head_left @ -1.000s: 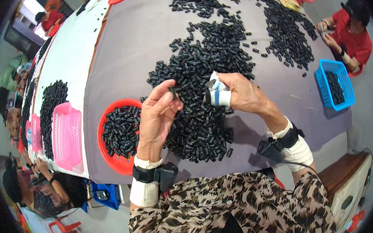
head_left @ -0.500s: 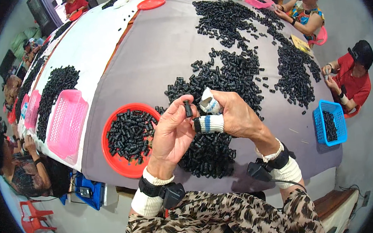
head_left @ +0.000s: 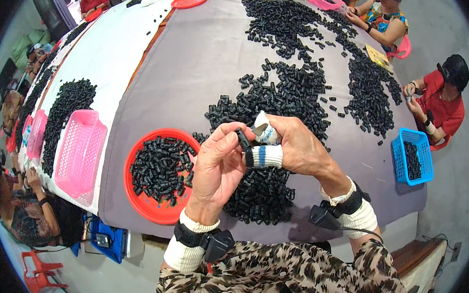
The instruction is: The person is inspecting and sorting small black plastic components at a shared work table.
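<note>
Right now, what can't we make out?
All in the head view:
Part of the held piece: hidden by the left hand.
Base of the grey tip: hidden by the white wrap.
Right hand: palm hidden behind its back.
Red bowl: floor mostly covered by black pieces.

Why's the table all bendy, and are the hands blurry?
Head view: the fisheye lens bows the grey tablecloth along its edges, and black surrounds the picture; head view again: the left hand and right hand look fairly sharp, but the black plastic piece is too dark for fine detail.
</note>
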A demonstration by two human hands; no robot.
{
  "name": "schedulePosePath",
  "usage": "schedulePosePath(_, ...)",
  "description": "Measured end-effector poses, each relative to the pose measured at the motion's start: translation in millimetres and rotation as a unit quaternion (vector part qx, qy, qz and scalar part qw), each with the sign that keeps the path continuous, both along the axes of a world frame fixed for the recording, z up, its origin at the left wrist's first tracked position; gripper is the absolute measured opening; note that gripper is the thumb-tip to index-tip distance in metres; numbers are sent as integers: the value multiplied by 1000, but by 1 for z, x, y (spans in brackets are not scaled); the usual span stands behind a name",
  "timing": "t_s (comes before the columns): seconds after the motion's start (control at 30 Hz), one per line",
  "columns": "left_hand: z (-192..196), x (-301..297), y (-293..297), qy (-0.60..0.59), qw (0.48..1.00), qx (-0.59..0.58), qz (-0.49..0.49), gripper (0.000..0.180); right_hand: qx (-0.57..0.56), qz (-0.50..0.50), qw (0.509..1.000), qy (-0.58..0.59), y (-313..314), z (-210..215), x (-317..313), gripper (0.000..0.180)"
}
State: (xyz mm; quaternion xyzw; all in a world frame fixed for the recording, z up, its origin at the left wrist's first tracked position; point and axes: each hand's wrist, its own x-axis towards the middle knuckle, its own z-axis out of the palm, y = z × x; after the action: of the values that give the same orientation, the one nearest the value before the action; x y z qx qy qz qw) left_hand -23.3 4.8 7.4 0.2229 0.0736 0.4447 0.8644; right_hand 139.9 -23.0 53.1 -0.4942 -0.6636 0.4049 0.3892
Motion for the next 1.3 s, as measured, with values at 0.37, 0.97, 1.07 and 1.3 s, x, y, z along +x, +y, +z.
schedulePosePath(0.37,3,8,-1,31,999,10,27,17,66,-48,997,1,-9,-3,4,28)
schedulePosePath(0.97,4,20,-10,83,994,47,48,19,38,-45,995,83,-17,-21,13,20)
schedulePosePath(1.07,6,24,-10,75,996,38,39,18,35,-50,995,75,-18,-26,17,24)
schedulePosePath(1.3,8,26,-15,111,992,39,50,16,56,-25,998,22,-16,-17,18,33)
